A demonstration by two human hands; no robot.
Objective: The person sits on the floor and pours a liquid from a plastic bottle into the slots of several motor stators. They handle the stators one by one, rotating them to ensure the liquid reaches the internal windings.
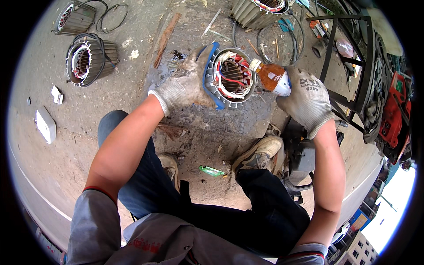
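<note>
A motor stator (211, 84) stands on the ground in front of me, its open end up, with red and white windings (229, 66) and a blue and a red wire inside. My left hand (187, 77), in a worn grey-white glove, curves round the stator's left side; a blue edge shows between glove and rim. Closed round a clear plastic bottle (270, 76) is my gloved right hand (307, 92). The bottle holds amber liquid and lies tilted, its white-capped end (255, 65) at the stator's right rim. Whether its cap is pierced or loose I cannot tell.
Other stators with black cables stand at the left (95, 57), far left (79, 20) and far middle (251, 13). A black metal frame (366, 66) rises at the right, near a red machine part (393, 115). A white box (45, 125) and a green wrapper (211, 171) lie about.
</note>
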